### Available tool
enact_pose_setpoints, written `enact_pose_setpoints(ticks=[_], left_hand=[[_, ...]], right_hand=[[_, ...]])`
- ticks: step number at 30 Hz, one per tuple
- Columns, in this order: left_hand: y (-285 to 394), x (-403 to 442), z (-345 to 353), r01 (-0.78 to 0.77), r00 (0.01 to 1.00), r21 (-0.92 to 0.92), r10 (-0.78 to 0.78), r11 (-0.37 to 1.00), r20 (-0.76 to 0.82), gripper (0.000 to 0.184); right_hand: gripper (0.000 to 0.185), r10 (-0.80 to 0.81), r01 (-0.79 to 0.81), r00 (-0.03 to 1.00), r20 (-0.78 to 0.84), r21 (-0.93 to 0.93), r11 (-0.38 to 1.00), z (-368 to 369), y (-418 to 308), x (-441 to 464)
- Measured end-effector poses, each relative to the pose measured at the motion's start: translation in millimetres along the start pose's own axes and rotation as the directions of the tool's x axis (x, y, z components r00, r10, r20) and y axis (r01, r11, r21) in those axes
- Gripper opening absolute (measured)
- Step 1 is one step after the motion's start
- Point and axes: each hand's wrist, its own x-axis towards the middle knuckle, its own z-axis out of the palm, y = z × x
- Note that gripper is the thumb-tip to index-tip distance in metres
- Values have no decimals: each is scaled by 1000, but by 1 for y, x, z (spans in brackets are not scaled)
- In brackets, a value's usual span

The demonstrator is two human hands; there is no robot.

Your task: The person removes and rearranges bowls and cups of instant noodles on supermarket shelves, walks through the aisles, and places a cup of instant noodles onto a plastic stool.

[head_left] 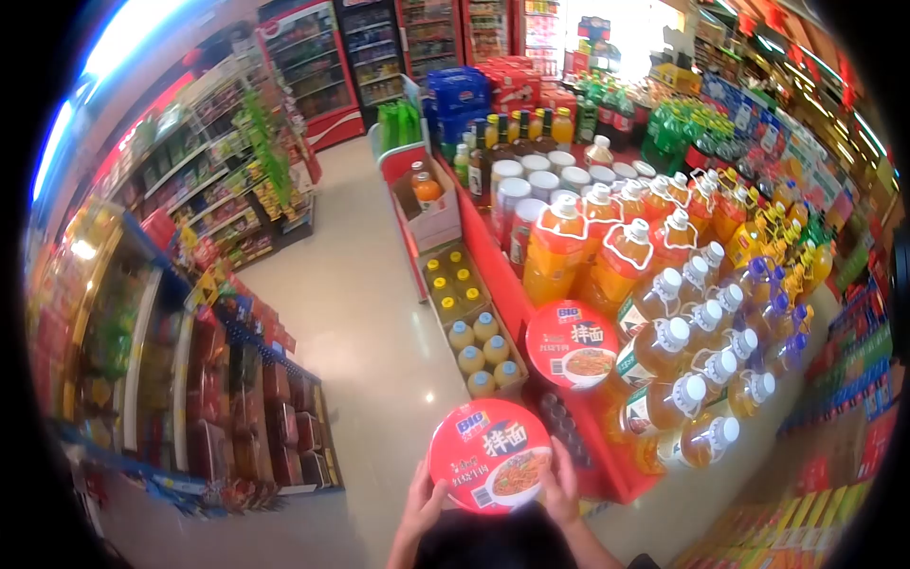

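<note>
Between both hands I carry a tub of instant noodles (464, 444) with a round red lid, printed with a bowl of noodles. My left hand (423, 498) grips its lower left side, and my right hand (559, 484) is closed on its right side. The tub is close to my body, lid facing up toward me. A second noodle tub (559, 337) with the same red lid stands on the red display table (607, 455), beside large juice bottles. It is just beyond and to the right of the one I hold.
Bottles with white caps (668, 332) crowd the display. Cartons of bottled drinks (482, 356) line its left side. Snack shelves (213, 398) stand on the left, with a tiled aisle (351, 284) between. Drink coolers (318, 71) are at the back.
</note>
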Motion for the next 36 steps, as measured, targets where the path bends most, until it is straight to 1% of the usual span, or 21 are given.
enact_pose_setpoints(ticks=[3,6,7,9,10,11,13,15,16,19,20,23,26,29,30,32,36], left_hand=[[-3,-31,-17,18,996,-14,-19,1000,-82,56],[2,-74,-35,57,981,-134,-81,989,-177,56],[-3,-91,-40,45,968,-90,-66,995,-240,56],[-16,-126,-52,42,931,4,-37,999,-364,56],[-8,-144,-56,67,922,-40,-77,997,-379,58],[-8,-163,-62,60,902,-21,-63,998,-427,59],[-14,-199,-69,47,859,12,-34,999,-512,62],[-19,-236,-76,13,812,-79,-57,997,-581,67],[-21,-254,-79,-6,789,-123,-71,992,-611,70],[-12,-304,-88,-22,742,-170,-98,985,-664,77],[-16,-320,-92,-21,717,-159,-96,987,-690,83],[-20,-367,-101,-41,668,-156,-89,987,-739,85],[-10,-407,-109,-34,593,-113,-71,993,-802,87],[-21,-446,-112,-9,524,-178,-147,984,-839,88],[-19,-456,-113,-25,499,-167,-133,986,-857,88],[-13,-473,-117,-54,446,-141,-102,989,-889,89],[-7,-503,-123,-116,374,-191,-135,975,-917,90]], right_hand=[[55,51,-50,994,98,-11,999,9,15,-14],[52,96,-97,978,185,-5,995,28,29,-34],[52,108,-108,971,215,-11,994,34,35,-43],[50,137,-136,955,265,-20,990,50,48,-63],[49,151,-151,947,285,-25,988,57,53,-73],[48,159,-157,939,306,-32,987,64,59,-82],[42,243,-230,912,331,-81,970,74,70,-103],[38,335,-306,872,358,-137,942,83,78,-125],[37,350,-318,855,381,-147,937,89,83,-136],[34,395,-351,807,439,-183,918,111,94,-170],[33,413,-360,788,456,-203,911,118,96,-182],[33,451,-376,724,522,-250,893,131,112,-213],[33,458,-383,675,578,-257,887,153,123,-244],[34,500,-350,627,598,-357,866,175,132,-271],[34,519,-328,609,599,-406,853,180,135,-278],[33,534,-309,570,625,-439,844,190,144,-290],[33,584,-304,490,647,-501,810,213,153,-312]])
